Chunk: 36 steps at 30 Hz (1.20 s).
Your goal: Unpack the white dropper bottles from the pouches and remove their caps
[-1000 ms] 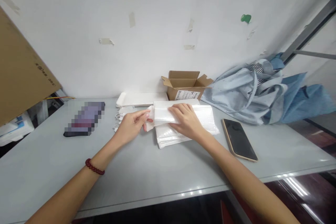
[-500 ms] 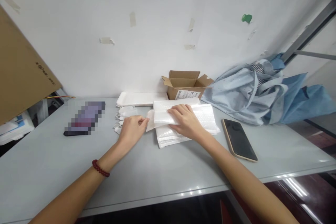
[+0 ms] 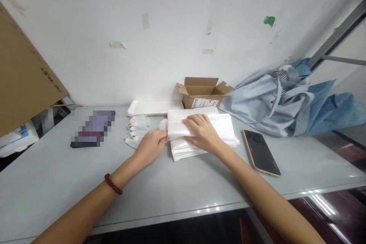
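White padded bubble mailers [image 3: 187, 151] lie in a loose stack in the middle of the table. My right hand [image 3: 201, 129] grips the top bubble mailer [image 3: 225, 126], its fingers spread over the upper face and the thumb at the near side. At that mailer's left end, my left hand [image 3: 154, 143] pinches the edge of a thin whitish flap or strip [image 3: 163, 124]; its fingertips partly hide what they hold. Just left of the mailers, several small white tagged pieces [image 3: 138, 122] lie in a row, close beyond my left hand.
Behind the mailers stand an open cardboard box [image 3: 204, 102] and a flat white stack [image 3: 156, 107] against the wall. A phone [image 3: 261, 152] lies at right, near blue cloth bags [image 3: 257, 95]. A pixelated dark device [image 3: 94, 127] rests at left, by a large cardboard sheet [image 3: 25, 72].
My left hand has moved slightly right and toward me, up against the mailer's left end. The flap there looks more crumpled. My right hand has stayed in place.
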Each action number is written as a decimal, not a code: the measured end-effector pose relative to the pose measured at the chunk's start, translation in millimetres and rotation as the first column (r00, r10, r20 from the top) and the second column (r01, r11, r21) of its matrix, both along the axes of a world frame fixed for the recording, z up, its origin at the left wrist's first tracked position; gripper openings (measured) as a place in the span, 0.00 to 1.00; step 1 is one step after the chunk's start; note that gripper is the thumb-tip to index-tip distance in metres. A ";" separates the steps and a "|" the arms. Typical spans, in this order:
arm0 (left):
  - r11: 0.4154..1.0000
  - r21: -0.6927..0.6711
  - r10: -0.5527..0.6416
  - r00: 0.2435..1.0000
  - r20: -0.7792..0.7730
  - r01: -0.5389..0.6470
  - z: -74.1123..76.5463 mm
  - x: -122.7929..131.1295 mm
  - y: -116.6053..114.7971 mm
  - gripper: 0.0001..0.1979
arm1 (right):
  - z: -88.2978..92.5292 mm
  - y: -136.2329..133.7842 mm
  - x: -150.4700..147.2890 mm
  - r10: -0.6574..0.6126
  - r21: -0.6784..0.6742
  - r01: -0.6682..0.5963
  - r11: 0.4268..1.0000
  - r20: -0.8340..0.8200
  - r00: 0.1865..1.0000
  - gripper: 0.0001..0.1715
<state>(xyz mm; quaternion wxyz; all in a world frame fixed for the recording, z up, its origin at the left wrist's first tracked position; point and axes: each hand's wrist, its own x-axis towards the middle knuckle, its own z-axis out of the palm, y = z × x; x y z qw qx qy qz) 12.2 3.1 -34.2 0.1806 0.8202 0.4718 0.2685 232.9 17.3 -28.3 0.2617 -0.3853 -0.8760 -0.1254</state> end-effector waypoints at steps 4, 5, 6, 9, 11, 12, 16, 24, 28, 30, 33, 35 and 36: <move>0.999 -0.016 -0.048 0.997 -0.060 0.047 -2.7 2.9 -2.6 0.14 | 1.4 -3.0 -2.8 0.028 0.007 -0.028 1.000 0.009 1.000 0.21; 0.998 -0.025 -0.052 0.996 -0.073 0.050 -2.7 3.3 -3.1 0.14 | 1.8 -3.7 -3.4 0.033 0.009 -0.033 0.999 0.010 0.999 0.21; 0.998 -0.030 -0.053 0.995 -0.085 0.051 -2.5 3.6 -3.4 0.14 | 2.0 -4.3 -3.9 0.036 0.010 -0.036 0.999 0.010 0.999 0.20; 0.999 -0.027 -0.047 0.993 -0.106 0.044 -0.4 3.7 -3.7 0.14 | 2.5 -5.1 -4.3 0.036 0.003 -0.036 0.999 0.008 0.999 0.20; 0.999 -0.022 -0.048 0.994 -0.096 0.046 1.1 2.9 -3.3 0.14 | 2.3 -5.0 -4.0 0.033 0.000 -0.033 0.999 0.008 0.999 0.20; 0.999 -0.020 -0.047 0.995 -0.089 0.046 1.6 2.3 -3.0 0.14 | 2.1 -4.8 -3.8 0.032 0.002 -0.032 0.999 0.007 0.999 0.21; 0.999 -0.014 -0.039 0.995 -0.093 0.038 0.9 -0.9 -0.8 0.14 | 1.6 -4.4 -3.7 0.026 0.002 -0.026 1.000 0.009 1.000 0.22; 1.000 0.009 -0.029 0.992 -0.123 0.030 1.5 -3.1 1.3 0.16 | 2.7 -4.9 -2.8 0.024 -0.024 -0.023 0.999 0.018 1.000 0.20; 0.999 0.027 -0.025 0.990 -0.139 0.030 3.1 -1.3 -1.6 0.18 | 1.6 -4.1 -2.3 0.018 -0.033 -0.017 0.999 0.031 0.999 0.21; 0.999 0.043 -0.020 0.990 -0.138 0.027 4.5 -5.1 0.4 0.19 | 1.1 -3.8 -2.1 0.014 -0.041 -0.013 0.999 0.033 0.999 0.22; 0.985 0.115 0.138 0.988 -0.073 -0.129 9.0 -23.6 13.4 0.18 | 0.7 -3.6 -1.8 0.008 -0.051 -0.006 0.999 0.027 1.000 0.23; 0.926 0.205 0.330 0.944 -0.028 -0.318 12.9 -43.3 27.2 0.17 | 0.5 -3.7 -1.7 0.000 -0.052 0.001 0.999 0.023 1.000 0.24; 0.890 0.254 0.396 0.918 -0.018 -0.379 14.6 -53.8 34.3 0.16 | 0.5 -3.8 -1.7 -0.003 -0.051 0.004 0.999 0.022 1.000 0.24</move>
